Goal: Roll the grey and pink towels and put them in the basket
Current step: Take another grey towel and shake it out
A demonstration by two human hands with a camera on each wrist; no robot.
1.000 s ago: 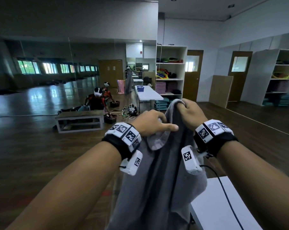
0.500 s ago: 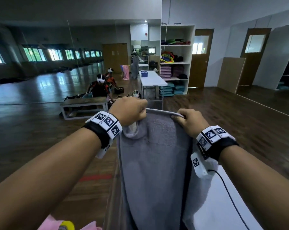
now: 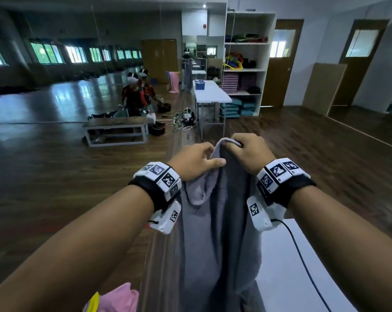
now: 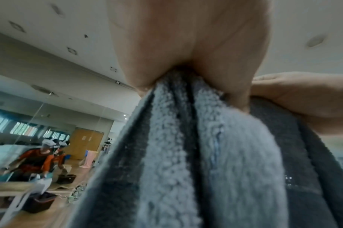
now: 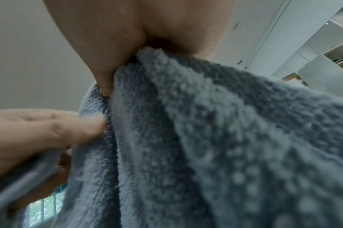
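Observation:
The grey towel [image 3: 215, 233] hangs in the air in front of me, bunched lengthwise, with its lower part out of view below the frame. My left hand [image 3: 196, 162] grips its top edge on the left, and my right hand [image 3: 250, 152] grips the top edge on the right, close beside the left. The left wrist view shows folds of the grey towel [image 4: 196, 154] pulled into my left fist [image 4: 190, 50]. In the right wrist view the grey towel [image 5: 205, 138] comes out of my right fist [image 5: 147, 23]. A bit of the pink towel [image 3: 119, 299] shows at the bottom left. No basket is in view.
A white table [image 3: 287, 273] lies below my right arm, with a black cable across it. Farther off stand a long white table [image 3: 213, 94], a low bench [image 3: 116, 127], white shelves [image 3: 247, 64] and two people crouched on the wooden floor.
Half a second ago the towel was spread wide between my hands. Now the hands have come close together and the towel has bunched into narrow folds.

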